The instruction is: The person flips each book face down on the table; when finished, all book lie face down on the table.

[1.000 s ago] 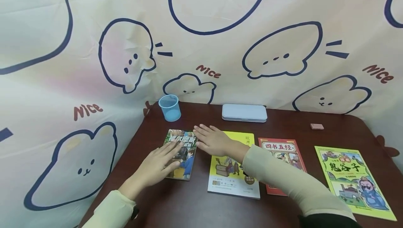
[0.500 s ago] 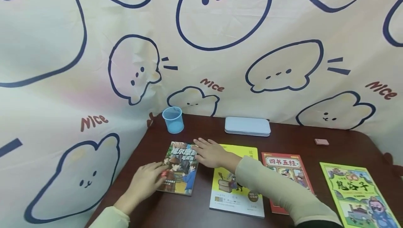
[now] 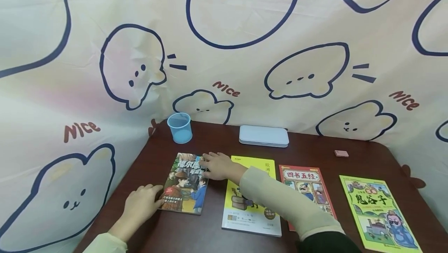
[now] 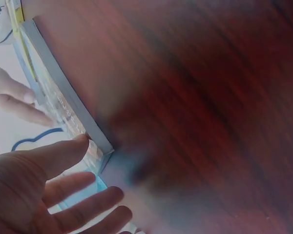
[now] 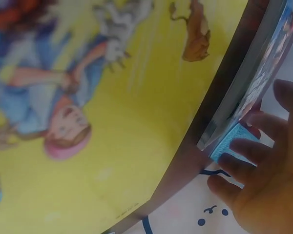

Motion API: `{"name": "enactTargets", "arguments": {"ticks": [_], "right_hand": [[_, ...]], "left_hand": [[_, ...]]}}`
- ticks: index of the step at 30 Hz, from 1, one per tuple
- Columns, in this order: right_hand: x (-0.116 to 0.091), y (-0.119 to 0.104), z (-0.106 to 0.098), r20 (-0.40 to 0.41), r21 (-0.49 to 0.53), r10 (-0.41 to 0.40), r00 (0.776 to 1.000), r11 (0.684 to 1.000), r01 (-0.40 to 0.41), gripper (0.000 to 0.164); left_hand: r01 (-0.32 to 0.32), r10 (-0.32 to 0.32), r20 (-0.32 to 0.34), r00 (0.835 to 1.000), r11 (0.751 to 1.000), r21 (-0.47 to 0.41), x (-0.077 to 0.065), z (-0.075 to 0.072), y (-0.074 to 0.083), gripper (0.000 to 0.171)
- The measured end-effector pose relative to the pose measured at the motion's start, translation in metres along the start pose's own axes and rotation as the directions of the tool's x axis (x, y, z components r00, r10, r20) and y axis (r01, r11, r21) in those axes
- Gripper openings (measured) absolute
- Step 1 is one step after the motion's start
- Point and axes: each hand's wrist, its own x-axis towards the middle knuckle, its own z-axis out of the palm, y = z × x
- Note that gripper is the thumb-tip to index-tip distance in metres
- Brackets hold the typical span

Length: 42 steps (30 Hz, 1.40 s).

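A comic-style book (image 3: 185, 187) with Chinese lettering lies flat on the dark wooden table, leftmost in the row of books. My left hand (image 3: 142, 201) is at its left side, thumb at the near left corner. In the left wrist view the left hand (image 4: 44, 190) has its thumb against the book's edge (image 4: 71, 92) and its fingers spread loosely past the corner. My right hand (image 3: 217, 166) reaches across the yellow book (image 3: 250, 220), fingertips over the first book's upper right edge. The right wrist view shows the right hand (image 5: 273, 170) with fingers loosely extended beside that book.
Right of the yellow book lie a red book (image 3: 308, 177) and a green book (image 3: 379, 214). Behind them are a blue cup (image 3: 180, 129), a pale blue flat case (image 3: 263, 135) and a pink eraser (image 3: 341, 153). A printed cloth (image 3: 245, 66) hangs behind the table.
My left hand has slid off the first book's cover to its left edge, uncovering the picture. The right hand stays at the upper right edge. The head view has shifted somewhat.
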Motion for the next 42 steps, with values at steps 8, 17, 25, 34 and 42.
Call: {"name": "enactTargets", "arguments": {"ticks": [8,17,25,34,42], "right_hand": [[0.008,-0.001,-0.005,0.052,0.046,0.069,0.996,0.996,-0.071,0.065],[0.018,0.009,-0.010,0.029,0.005,0.147,0.989,0.989,-0.147,0.070],[0.017,0.008,-0.009,-0.030,-0.080,0.106,0.994,0.991,-0.108,0.045],[0.011,-0.009,-0.011,0.175,-0.064,0.176,0.969,0.984,-0.167,0.068],[0.019,-0.008,-0.017,0.277,0.083,0.199,0.940,0.970,-0.230,0.081]], "left_hand": [[0.206,-0.182,0.204,0.962,0.973,-0.103,0.000,-0.008,0.001,0.045],[0.331,-0.269,0.294,0.917,0.926,-0.184,0.001,-0.008,0.005,0.057],[0.398,-0.274,0.393,0.878,0.874,-0.279,0.005,-0.009,0.000,0.057],[0.340,-0.220,0.340,0.915,0.872,-0.352,-0.003,-0.004,0.003,0.046],[0.158,-0.160,0.019,0.987,0.935,-0.318,-0.012,-0.015,0.021,0.041]]}}
